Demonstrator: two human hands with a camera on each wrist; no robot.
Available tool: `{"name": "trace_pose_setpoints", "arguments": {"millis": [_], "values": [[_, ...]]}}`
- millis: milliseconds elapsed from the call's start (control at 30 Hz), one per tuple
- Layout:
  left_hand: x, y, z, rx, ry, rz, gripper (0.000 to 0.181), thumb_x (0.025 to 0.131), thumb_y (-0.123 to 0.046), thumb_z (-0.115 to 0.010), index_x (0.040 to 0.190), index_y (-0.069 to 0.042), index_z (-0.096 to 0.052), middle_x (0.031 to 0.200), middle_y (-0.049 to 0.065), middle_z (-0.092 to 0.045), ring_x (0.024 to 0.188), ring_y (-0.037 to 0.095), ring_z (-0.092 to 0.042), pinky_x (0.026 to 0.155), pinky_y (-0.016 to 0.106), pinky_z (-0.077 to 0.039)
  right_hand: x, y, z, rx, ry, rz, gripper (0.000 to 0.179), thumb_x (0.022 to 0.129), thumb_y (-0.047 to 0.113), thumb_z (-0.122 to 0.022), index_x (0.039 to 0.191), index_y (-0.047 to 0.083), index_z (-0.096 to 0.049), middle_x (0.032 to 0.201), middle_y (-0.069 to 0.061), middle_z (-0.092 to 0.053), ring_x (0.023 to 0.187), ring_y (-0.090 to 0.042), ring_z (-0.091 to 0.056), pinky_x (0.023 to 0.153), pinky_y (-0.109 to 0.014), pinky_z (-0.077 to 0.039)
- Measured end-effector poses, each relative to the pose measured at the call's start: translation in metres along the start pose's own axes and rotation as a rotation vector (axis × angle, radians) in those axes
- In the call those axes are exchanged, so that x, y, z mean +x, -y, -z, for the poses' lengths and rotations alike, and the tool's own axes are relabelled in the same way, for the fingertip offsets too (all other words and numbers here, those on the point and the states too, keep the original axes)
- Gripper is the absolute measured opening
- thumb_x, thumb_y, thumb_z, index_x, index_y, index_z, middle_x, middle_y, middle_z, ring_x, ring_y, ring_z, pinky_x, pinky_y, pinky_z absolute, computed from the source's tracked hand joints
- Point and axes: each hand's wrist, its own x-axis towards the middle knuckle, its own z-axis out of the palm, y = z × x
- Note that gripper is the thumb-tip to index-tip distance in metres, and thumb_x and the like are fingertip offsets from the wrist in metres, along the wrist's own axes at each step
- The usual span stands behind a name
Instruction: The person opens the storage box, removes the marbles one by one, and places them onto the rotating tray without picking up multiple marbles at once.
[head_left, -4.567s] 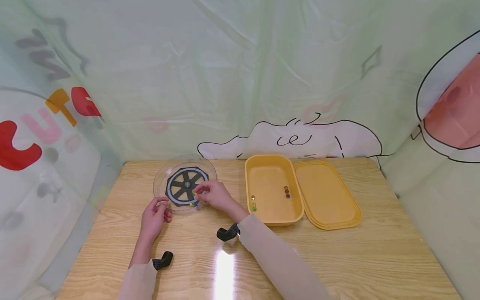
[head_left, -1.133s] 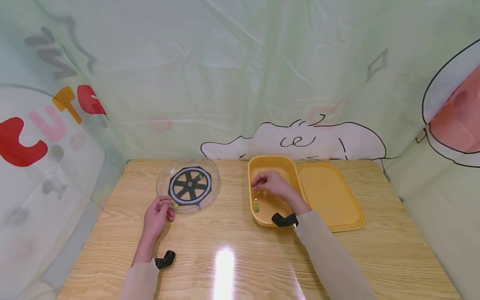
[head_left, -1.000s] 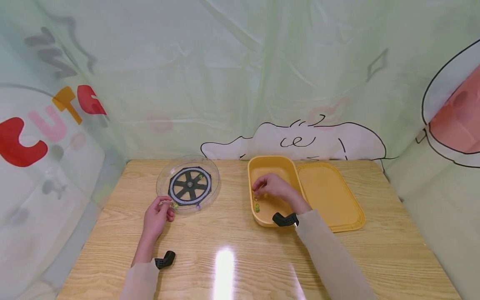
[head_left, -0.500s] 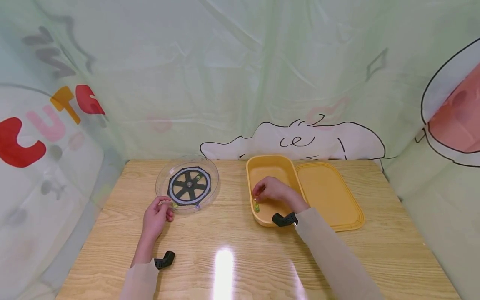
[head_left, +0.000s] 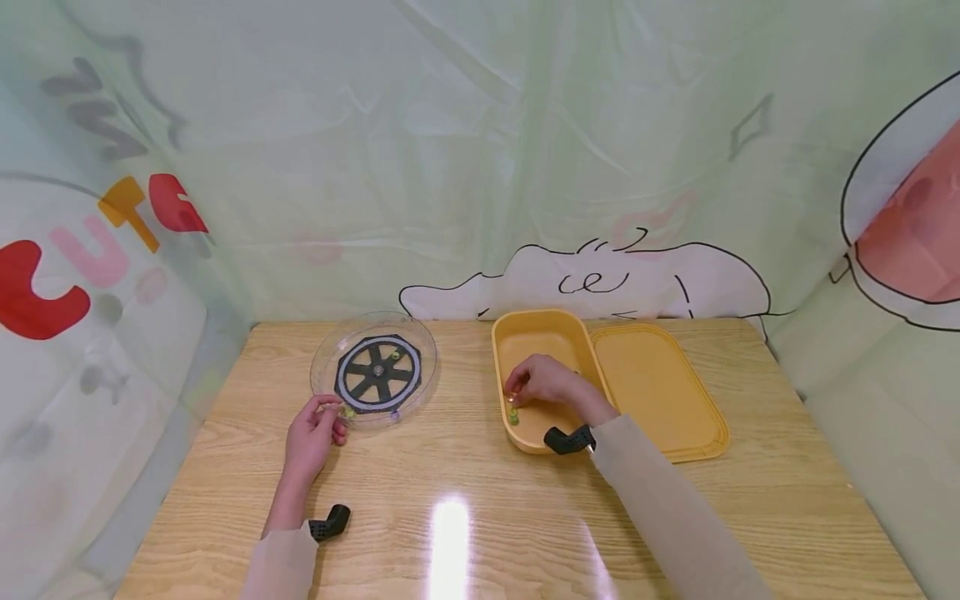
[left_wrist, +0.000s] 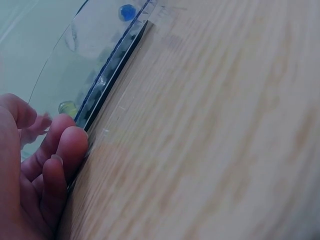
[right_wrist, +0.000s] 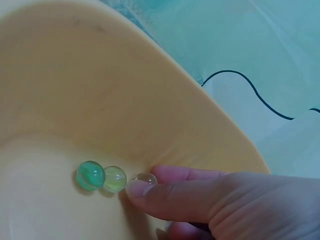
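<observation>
In the head view, my right hand (head_left: 551, 382) reaches into the yellow box (head_left: 540, 313), by its left wall. Between thumb and finger it pinches a clear marble (right_wrist: 147, 178), low over the box floor. Touching in a row beside it are a yellowish marble (right_wrist: 114, 179) and a green marble (right_wrist: 90, 175). My left hand (head_left: 309, 433) holds the near-left rim of a clear round dish (head_left: 321, 350), fingers curled at its edge. Inside the dish lie a yellow-green marble (left_wrist: 67, 108), a blue marble (left_wrist: 127, 12) and a greenish marble (head_left: 395, 355).
A black six-spoked wheel shape (head_left: 360, 392) shows at the dish's middle. The yellow lid (head_left: 660, 392) lies flat against the box's right side. A patterned curtain (head_left: 480, 167) hangs behind the wooden table (head_left: 420, 483). My right forearm crosses the box's near-right corner.
My right hand has gone from over the dish, where it had a small marble, rightward into the box and down to the clear marble. The left hand stays at the rim.
</observation>
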Motion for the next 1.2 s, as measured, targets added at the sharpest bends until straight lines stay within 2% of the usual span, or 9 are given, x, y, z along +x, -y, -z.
{"name": "trace_pose_setpoints", "arguments": {"millis": [667,933,1200], "values": [[0.0004,0.0020,-0.0003,-0.022,0.005,-0.015,0.019,0.105,-0.020,-0.050,0.114,-0.005,-0.060,0.068,0.009,-0.061,0.055,0.015,-0.061,0.057,0.027,-0.055,0.0030,-0.0023,-0.0016,-0.008,0.008,0.004,0.013,0.082,0.003,-0.079,0.092,0.010,-0.075,0.081,0.000,-0.066,0.078,-0.018,-0.057,0.076,-0.029,-0.047],[-0.0003,0.0010,-0.0004,-0.010,0.002,-0.016,0.021,0.105,-0.021,-0.050,0.114,-0.005,-0.059,0.069,0.009,-0.062,0.056,0.015,-0.061,0.057,0.026,-0.055,0.0036,-0.0034,-0.0014,0.003,-0.015,0.024,0.011,0.081,0.005,-0.080,0.089,0.010,-0.076,0.077,0.001,-0.067,0.074,-0.016,-0.058,0.073,-0.028,-0.047],[0.0003,0.0015,-0.0012,-0.008,0.000,-0.012,0.020,0.105,-0.022,-0.051,0.114,-0.006,-0.060,0.069,0.010,-0.061,0.056,0.016,-0.061,0.057,0.026,-0.055,-0.0018,0.0026,0.0043,0.013,-0.056,0.059,0.007,0.084,0.007,-0.078,0.090,0.009,-0.075,0.081,0.000,-0.069,0.076,-0.017,-0.058,0.073,-0.029,-0.047]]}}
